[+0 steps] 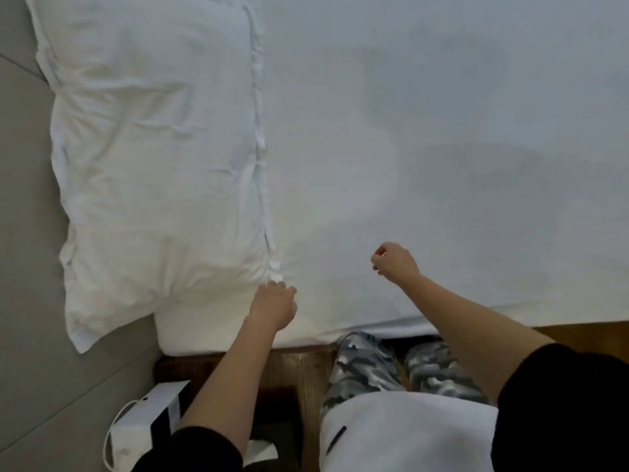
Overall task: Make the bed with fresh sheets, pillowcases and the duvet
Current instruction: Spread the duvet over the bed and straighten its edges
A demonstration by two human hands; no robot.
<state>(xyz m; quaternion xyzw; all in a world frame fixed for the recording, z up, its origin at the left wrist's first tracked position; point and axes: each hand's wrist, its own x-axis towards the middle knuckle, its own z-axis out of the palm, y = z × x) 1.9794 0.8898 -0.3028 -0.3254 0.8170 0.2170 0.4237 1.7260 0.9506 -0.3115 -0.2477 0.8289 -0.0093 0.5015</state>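
White pillow (156,165), white sheet (442,131); grey camouflage trousers (364,366).

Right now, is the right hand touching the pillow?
No. The right hand hangs curled above the bare sheet, well apart from the pillow; only the left hand is at its corner.

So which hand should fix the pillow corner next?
Probably the left hand: it is already at the pillow corner, fingers curled there. The right hand is farther off, over the sheet.

pillow (156,172) on sheet (442,131) at left, bag (143,427) on floor below
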